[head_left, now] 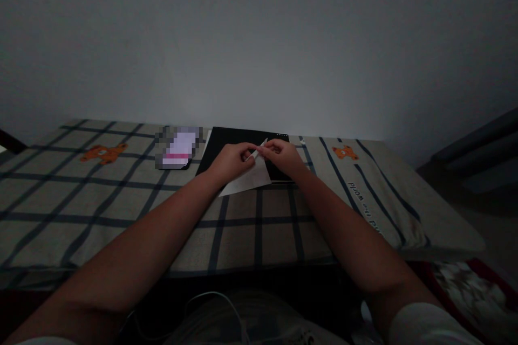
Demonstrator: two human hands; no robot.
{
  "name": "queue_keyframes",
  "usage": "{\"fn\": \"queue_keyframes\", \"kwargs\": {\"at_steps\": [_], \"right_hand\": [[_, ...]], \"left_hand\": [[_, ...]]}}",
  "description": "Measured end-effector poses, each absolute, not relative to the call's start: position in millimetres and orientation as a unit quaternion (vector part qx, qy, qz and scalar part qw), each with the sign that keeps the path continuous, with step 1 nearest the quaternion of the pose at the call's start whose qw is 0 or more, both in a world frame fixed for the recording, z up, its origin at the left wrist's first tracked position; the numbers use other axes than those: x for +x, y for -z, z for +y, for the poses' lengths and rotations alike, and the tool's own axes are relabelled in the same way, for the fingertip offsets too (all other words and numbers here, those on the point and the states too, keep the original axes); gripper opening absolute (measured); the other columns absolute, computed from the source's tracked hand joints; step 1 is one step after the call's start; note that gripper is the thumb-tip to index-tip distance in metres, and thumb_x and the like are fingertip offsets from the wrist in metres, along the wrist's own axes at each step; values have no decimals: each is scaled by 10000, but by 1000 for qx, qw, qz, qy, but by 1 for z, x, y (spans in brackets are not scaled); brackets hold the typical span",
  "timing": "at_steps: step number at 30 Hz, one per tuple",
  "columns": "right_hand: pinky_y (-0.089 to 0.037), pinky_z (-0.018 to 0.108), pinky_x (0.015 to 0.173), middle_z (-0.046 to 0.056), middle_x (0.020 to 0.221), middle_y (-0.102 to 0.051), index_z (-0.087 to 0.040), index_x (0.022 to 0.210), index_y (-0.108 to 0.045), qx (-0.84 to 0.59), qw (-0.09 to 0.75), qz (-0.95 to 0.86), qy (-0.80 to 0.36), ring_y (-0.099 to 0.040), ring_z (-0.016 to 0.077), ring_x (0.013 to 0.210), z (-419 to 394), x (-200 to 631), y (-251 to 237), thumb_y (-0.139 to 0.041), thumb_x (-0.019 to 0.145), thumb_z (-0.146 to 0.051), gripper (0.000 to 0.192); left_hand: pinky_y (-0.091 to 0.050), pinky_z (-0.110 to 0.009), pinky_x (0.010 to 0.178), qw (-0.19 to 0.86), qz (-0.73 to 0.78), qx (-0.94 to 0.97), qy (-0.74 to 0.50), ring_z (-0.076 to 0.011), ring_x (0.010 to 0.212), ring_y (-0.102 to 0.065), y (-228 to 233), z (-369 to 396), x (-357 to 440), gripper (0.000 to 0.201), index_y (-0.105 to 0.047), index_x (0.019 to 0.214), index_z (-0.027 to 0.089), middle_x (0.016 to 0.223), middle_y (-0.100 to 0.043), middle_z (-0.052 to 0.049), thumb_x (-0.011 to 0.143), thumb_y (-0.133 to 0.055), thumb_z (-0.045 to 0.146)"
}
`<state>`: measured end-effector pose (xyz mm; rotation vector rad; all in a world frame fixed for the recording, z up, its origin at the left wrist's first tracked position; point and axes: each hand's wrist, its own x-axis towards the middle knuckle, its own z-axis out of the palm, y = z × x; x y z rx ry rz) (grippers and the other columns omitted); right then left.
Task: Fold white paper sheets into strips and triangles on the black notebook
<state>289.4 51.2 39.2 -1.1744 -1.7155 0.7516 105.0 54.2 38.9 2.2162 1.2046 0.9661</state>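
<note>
Both hands meet over a black flat book or folder [243, 136] on the table. Between them is a white sheet of paper [250, 179], folded along its upper edge, with a narrow pointed tip rising between the fingers. My left hand [233, 160] is closed on the folded edge from the left, its thumb and index finger stretched toward the other hand. My right hand [282, 153] pinches the paper near its upper tip. The sheet's lower part hangs toward me, past the black cover's near edge. Fingers hide part of the fold.
A phone [179, 146] with a lit, blurred screen lies left of the black cover. A checked cloth with bear prints covers the table [238, 232], which stands against a grey wall [259, 54]. A white cable [218, 295] crosses my lap.
</note>
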Motion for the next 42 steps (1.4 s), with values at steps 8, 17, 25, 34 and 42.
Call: {"fn": "queue_keyframes", "kwargs": {"at_steps": [8,17,25,34,42], "right_hand": [[-472,252,532,36,732,-677,-173,816,-629,-501,456,-646,-352,-631,152,649,58,295,-37,-561,800,-318,161],[-485,242,578,10,732,-657,-178,788,-643,-414,407,-696,-423,-606,128,660,58,296,-36,-580,792,-364,196],[-474,263,597,8,688,-625,-178,734,-616,-403,388,-684,-468,-580,126,629,55,295,-39,-586,783,-393,223],[-440,269,598,10,730,-606,-181,818,-598,-467,440,-606,-471,-545,136,653,55,297,-44,-627,718,-404,246],[-456,273,605,6,723,-590,-192,768,-571,-434,415,-591,-538,-552,139,657,56,295,-39,-638,725,-406,229]], "left_hand": [[-378,-208,562,272,445,788,-327,-105,606,-539,-42,57,103,389,-691,1099,168,706,-639,11,731,-566,184],[-458,-250,649,354,431,737,-381,-156,749,-626,-38,65,103,361,-699,1074,151,890,-721,-59,803,-592,366],[-470,-268,658,384,455,702,-391,-150,696,-608,-43,64,102,274,-726,855,141,796,-710,-51,763,-637,383],[-449,-229,584,484,453,643,-384,-102,601,-553,-48,60,104,250,-705,898,134,711,-654,-27,732,-664,316],[-460,-220,577,511,447,613,-404,-101,606,-546,-45,62,103,238,-710,833,132,703,-646,-33,722,-667,339]]}}
